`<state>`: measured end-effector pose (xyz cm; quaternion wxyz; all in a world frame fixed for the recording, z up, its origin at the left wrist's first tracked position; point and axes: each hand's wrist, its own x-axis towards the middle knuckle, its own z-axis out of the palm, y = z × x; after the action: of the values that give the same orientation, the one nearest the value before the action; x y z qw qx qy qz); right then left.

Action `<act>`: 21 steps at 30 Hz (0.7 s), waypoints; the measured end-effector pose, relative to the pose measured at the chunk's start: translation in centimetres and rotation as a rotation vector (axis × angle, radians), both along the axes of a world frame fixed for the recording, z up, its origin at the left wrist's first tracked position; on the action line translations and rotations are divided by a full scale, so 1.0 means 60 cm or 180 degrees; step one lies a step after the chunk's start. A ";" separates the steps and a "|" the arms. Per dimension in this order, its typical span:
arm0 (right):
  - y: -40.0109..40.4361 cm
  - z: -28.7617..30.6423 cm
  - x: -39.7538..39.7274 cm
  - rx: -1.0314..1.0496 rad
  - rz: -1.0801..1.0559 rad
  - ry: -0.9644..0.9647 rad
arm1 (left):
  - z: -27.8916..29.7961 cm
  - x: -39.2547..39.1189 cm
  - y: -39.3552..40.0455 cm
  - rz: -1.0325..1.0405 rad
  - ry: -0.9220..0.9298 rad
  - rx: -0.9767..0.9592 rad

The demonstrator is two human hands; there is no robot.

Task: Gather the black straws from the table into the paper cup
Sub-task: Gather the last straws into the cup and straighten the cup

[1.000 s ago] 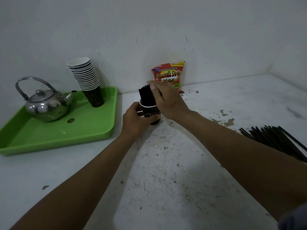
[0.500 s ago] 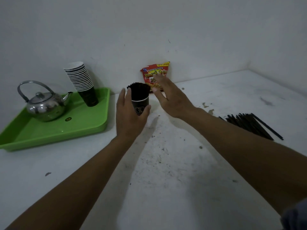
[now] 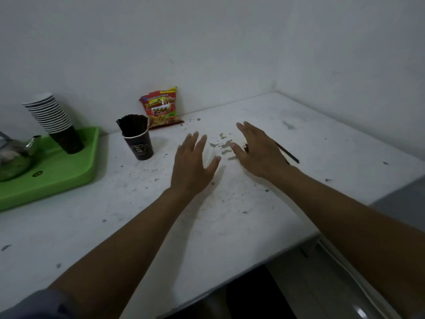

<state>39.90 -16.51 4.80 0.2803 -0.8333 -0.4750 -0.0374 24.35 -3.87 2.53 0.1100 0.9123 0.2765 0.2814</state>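
A dark paper cup (image 3: 138, 146) stands upright on the white table (image 3: 138, 215), left of centre, with a bundle of black straws (image 3: 133, 125) sticking out of it. My left hand (image 3: 193, 162) hovers open to the right of the cup, fingers straight, apart from it. My right hand (image 3: 257, 150) is open over a pile of loose black straws (image 3: 287, 154) on the table and hides most of them; only a few ends show beside the hand. Whether it touches them I cannot tell.
A green tray (image 3: 57, 178) at the left holds a stack of paper cups (image 3: 55, 123) and a metal kettle (image 3: 13, 157). A red snack bag (image 3: 161, 108) leans on the back wall. The table's front edge runs diagonally at lower right.
Both hands have let go of the cup and moved right. My right hand now covers the loose straws. The view has swung right, shifting the cup and tray leftward.
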 end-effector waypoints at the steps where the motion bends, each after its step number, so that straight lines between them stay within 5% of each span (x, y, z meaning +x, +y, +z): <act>1: -0.013 -0.007 0.005 -0.0046 -0.0068 -0.0017 | -0.007 0.011 -0.010 -0.0037 0.0064 -0.0016; 21: -0.046 -0.047 0.002 -0.0301 -0.0469 -0.0223 | -0.045 0.050 -0.053 -0.0136 0.1191 -0.0311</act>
<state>40.04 -19.29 1.99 0.2204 -0.8765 -0.4232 -0.0647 27.37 -7.04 -0.15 0.1068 0.9479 0.2860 0.0907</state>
